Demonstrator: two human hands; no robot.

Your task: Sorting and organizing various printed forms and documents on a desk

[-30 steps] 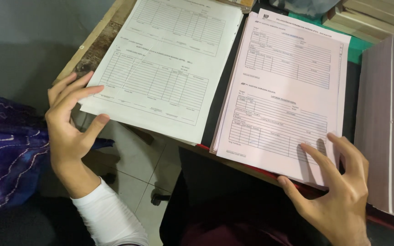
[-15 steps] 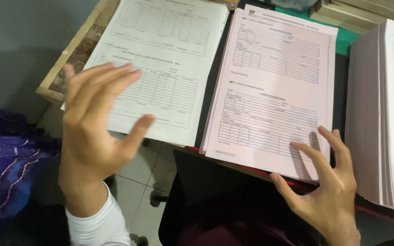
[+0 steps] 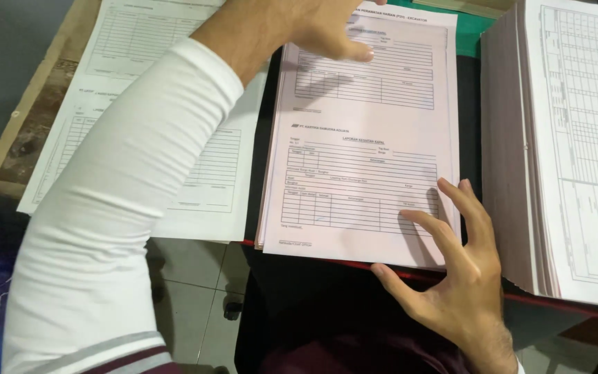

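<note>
Now I am watching both hands working on the pink stack of forms (image 3: 361, 145), which is lying on the dark table (image 3: 468, 104) between a white stack of forms (image 3: 140, 104) and a tall pile of paper (image 3: 569, 145). My left hand (image 3: 313, 28), in a white sleeve (image 3: 119, 228), is reaching across to the top of the pink stack, thumb touching the top sheet, fingers apart and gripping nothing. My right hand (image 3: 451, 277) is resting spread fingertips on the lower right corner, open, clamping nothing. Below the table edge, floor tiles (image 3: 195, 291) are showing.
</note>
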